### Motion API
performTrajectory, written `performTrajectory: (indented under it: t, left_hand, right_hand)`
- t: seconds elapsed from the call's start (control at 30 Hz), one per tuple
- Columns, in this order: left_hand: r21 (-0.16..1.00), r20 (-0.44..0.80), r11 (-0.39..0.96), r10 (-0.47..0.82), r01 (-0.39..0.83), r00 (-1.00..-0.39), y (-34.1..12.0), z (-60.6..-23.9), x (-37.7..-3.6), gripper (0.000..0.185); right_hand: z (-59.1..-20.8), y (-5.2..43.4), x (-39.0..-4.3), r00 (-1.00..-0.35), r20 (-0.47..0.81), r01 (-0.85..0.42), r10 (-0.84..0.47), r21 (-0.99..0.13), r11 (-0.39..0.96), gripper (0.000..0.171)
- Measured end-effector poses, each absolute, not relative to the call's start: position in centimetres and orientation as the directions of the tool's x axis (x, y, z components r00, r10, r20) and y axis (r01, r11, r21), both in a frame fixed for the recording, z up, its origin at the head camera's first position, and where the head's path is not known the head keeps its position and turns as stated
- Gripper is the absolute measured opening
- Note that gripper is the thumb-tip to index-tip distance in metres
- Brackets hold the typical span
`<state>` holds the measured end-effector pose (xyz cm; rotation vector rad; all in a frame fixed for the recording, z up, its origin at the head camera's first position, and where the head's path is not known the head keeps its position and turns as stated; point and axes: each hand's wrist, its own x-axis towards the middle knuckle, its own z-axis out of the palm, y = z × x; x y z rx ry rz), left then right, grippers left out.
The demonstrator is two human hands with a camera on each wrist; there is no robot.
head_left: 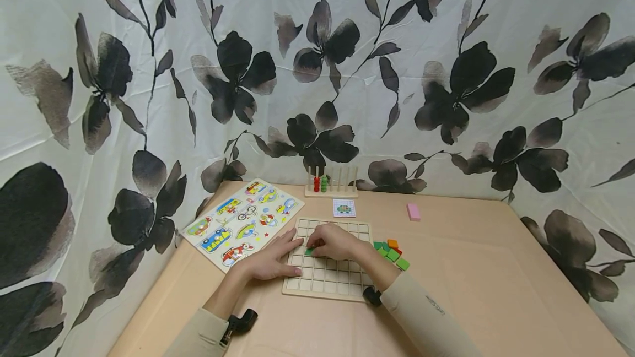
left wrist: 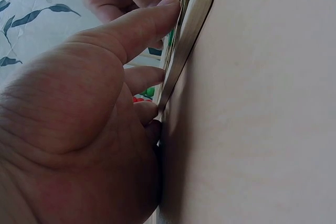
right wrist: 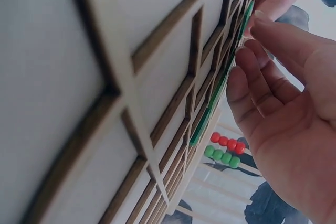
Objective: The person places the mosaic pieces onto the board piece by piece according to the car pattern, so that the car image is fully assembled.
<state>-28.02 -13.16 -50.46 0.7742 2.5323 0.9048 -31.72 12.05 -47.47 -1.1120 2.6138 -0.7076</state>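
Observation:
A wooden grid board (head_left: 327, 294) lies flat on the table, its squares edged by raised strips. My left hand (head_left: 269, 260) rests at its left side with fingers spread; in the left wrist view the thumb (left wrist: 152, 22) touches the board's rim (left wrist: 194, 19). Over the upper left squares, my right hand (head_left: 333, 241) has bent fingers and pinches a small green tile (head_left: 310, 251) low at the grid. The right wrist view has that green tile (right wrist: 247, 17) by the thumb tip, and further green (right wrist: 199, 127) sits in the grid beyond the fingers.
Several loose green, orange and red tiles (head_left: 392, 254) lie right of the board. Behind it are a pattern card (head_left: 344, 208) and a peg rack (head_left: 331, 191) with red and green beads. A picture sheet (head_left: 253, 214) lies left; a pink block (head_left: 413, 212) sits back right.

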Motion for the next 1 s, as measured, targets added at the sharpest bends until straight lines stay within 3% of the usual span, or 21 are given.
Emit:
performTrajectory:
  t: [0.43, 0.77, 1.0]
  left_hand:
    - [0.650, -0.126, 0.655, 0.594, 0.386, -0.794, -13.1, -50.5, -28.1, 0.086]
    - [0.653, -0.123, 0.648, 0.602, 0.393, -0.789, -13.1, -50.5, -27.9, 0.086]
    - [0.649, -0.118, 0.645, 0.608, 0.403, -0.785, -13.1, -50.7, -28.0, 0.087]
  right_hand:
    - [-46.6, 16.6, -30.1, -0.739, 0.138, -0.587, -0.660, -0.613, 0.529, 0.021]
    - [-47.1, 22.0, -29.6, -0.839, 0.208, -0.488, -0.504, -0.698, 0.524, 0.023]
    - [-47.7, 24.6, -29.9, -0.872, 0.202, -0.454, -0.446, -0.672, 0.584, 0.024]
